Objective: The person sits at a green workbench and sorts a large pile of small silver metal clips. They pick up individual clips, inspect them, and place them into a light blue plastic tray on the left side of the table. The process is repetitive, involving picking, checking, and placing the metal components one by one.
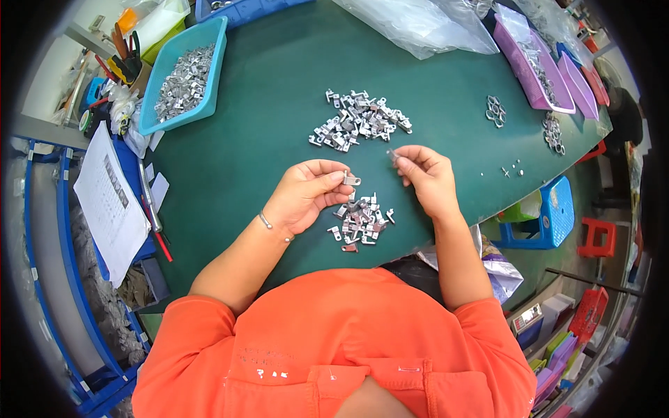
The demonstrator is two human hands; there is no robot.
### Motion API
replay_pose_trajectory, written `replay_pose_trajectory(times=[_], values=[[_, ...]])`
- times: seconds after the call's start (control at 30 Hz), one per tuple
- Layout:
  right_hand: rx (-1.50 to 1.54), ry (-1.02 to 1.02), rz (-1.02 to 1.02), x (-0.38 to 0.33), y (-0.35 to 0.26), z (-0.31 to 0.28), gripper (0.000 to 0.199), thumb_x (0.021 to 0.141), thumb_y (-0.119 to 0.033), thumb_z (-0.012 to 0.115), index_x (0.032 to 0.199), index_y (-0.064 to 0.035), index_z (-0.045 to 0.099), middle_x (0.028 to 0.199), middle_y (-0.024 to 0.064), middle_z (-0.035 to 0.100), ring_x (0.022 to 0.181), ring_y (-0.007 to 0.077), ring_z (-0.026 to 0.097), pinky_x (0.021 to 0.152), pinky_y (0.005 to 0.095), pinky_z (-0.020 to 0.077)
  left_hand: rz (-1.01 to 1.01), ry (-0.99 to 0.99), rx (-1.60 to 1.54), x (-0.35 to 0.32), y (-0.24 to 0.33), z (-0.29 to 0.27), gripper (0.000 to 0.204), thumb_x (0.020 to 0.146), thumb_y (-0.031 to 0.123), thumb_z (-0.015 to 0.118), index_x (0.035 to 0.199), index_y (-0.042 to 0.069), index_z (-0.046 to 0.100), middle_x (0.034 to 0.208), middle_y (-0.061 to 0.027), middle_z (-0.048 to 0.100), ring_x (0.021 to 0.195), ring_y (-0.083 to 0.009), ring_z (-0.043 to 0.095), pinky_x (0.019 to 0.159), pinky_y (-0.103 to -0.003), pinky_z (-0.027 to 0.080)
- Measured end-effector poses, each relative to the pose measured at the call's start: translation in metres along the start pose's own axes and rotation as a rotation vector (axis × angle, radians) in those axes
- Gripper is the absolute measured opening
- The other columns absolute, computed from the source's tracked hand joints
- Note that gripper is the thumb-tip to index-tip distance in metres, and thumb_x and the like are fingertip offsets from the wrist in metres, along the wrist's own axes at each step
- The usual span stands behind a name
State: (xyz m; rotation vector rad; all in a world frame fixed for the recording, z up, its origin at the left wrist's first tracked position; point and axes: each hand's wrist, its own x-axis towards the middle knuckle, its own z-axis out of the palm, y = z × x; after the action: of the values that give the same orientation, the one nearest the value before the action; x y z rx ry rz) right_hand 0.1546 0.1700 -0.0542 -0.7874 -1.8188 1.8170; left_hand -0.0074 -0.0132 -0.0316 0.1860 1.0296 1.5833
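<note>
Between thumb and fingers, my left hand [306,195] pinches a small metal bracket [352,180] with a hole in its flat end. My right hand [428,177] grips another small metal part [392,155] at its fingertips, a little higher and to the right; its exact shape is hard to make out. Just beyond both hands lies a larger pile of similar metal brackets [362,118]. A smaller pile of brackets [361,223] sits close to my body, below and between my hands. The two held parts are apart from each other.
A turquoise basket [218,76] of metal parts stands at the far left, near papers [115,202] and pliers [125,59]. Purple trays [519,66] and metal rings [495,111] are at the right. Clear plastic bags [421,24] lie at the back of the green table [272,90]. A blue stool [554,212] stands beyond its right edge.
</note>
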Motion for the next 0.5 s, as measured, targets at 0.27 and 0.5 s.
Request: replay_pose_trajectory(times=[0.27,0.5], values=[[0.474,-0.298,0.173,-0.021,-0.016,0.001,0.014,0.090,0.001,0.064,0.104,0.0035,0.068,0.087,0.0068,0.068,0.069,0.0101,0.059,0.062,0.0224,0.0483,0.092,0.058,0.435,-0.015,0.006,0.003,0.011,0.090,0.002,0.066,0.099,-0.003,0.068,0.093,-0.0107,0.070,0.076,-0.0105,0.063,0.064,-0.022,0.052],[-0.550,-0.311,-0.459,-0.003,-0.035,0.011,0.020,0.084,0.000,0.064,0.103,-0.0028,0.070,0.097,0.0120,0.065,0.092,0.0289,0.062,0.079,0.0360,0.0506,0.163,-0.110,1.080,-0.024,0.009,-0.008,0.010,0.083,0.001,0.072,0.092,0.002,0.071,0.088,-0.0040,0.065,0.076,-0.0116,0.061,0.065,-0.025,0.049]])
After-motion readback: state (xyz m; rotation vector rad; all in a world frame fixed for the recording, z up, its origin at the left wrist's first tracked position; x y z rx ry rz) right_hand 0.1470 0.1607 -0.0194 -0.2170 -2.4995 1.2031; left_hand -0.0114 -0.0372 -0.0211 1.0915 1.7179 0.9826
